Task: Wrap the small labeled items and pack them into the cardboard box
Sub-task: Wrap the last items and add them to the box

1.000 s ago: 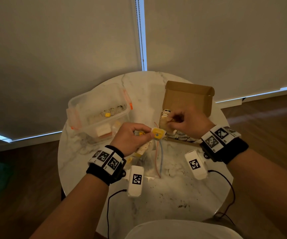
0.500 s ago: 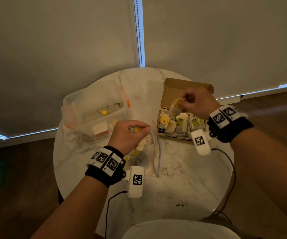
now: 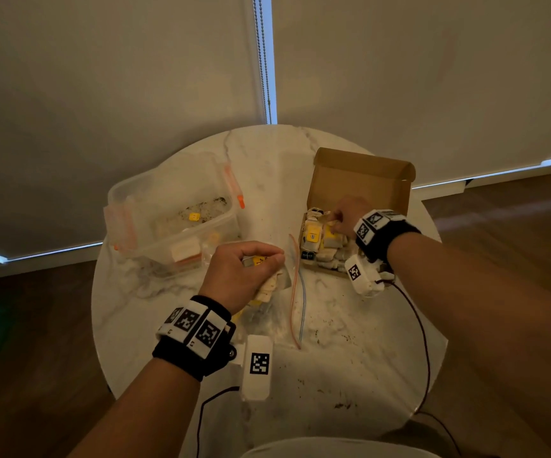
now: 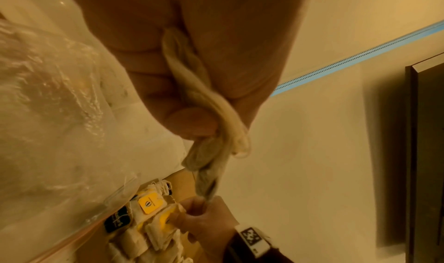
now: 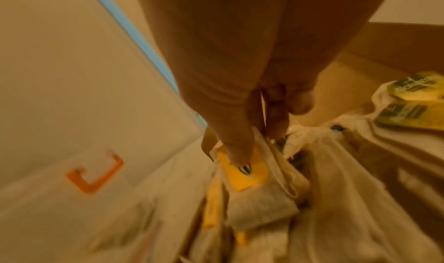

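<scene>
A packing step is in hand. The right hand (image 3: 346, 214) is lowered into the open cardboard box (image 3: 363, 180), which stands toward the far right edge of the tabletop (image 3: 350, 375). In the right wrist view a wrapped tea bag (image 5: 259, 195) with a yellow tag is pinched between thumb and fingers and is being set among the wrapped tea bags (image 3: 318, 242) already lined up in the box. The left hand (image 3: 241, 269) is held over the middle of the tabletop, its fingers curled round a bunch of unwrapped tea bags (image 4: 216, 134) that hang from the fist.

The next move is judged to call for the pinch to be let go once the bag is seated, and for another bag to be drawn from the left-hand bunch for wrapping.

A clear zip bag (image 3: 277, 309) lies under the left hand, its coloured seal strips beside the box's near left corner. A clear plastic container (image 3: 168, 219) with orange clips stands at the far left edge. The rows in the box look crowded, so neighbours may be pushed askew.
</scene>
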### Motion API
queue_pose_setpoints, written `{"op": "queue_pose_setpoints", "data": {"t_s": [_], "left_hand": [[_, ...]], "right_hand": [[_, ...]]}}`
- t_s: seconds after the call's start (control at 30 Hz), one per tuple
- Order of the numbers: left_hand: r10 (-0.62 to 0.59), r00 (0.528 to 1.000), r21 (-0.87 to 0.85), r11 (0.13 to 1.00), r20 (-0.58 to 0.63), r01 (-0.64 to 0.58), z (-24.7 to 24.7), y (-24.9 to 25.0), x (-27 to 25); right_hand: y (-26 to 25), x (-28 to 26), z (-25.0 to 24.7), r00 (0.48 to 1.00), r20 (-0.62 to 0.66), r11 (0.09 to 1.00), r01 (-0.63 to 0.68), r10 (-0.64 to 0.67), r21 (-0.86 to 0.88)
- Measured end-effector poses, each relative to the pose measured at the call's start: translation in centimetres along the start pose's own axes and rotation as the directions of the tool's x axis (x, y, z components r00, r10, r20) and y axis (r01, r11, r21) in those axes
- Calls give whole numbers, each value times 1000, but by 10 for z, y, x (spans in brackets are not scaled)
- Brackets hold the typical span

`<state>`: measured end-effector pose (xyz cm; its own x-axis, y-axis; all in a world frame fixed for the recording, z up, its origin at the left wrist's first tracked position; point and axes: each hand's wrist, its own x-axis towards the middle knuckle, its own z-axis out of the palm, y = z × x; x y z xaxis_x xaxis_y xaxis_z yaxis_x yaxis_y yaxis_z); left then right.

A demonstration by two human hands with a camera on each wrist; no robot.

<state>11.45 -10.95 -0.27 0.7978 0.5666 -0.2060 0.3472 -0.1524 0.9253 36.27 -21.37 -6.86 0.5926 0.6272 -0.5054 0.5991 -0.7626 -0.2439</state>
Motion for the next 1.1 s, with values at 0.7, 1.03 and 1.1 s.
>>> {"op": "queue_pose_setpoints", "data": {"t_s": [0.7, 1.03, 1.1], "left_hand": [[-83, 994, -285, 956, -67, 61, 19, -1, -10], [-215, 971, -528, 815, 109, 240, 11, 8, -15], [-207, 959, -563, 777, 195, 282, 7, 7, -18]], "right_hand": [[-84, -131, -14, 943, -223, 520, 324, -248, 790], [-86, -135, -9, 981, -145, 498, 192, -132, 845], [-86, -135, -8, 980, -162, 492, 197, -114, 848]]}}
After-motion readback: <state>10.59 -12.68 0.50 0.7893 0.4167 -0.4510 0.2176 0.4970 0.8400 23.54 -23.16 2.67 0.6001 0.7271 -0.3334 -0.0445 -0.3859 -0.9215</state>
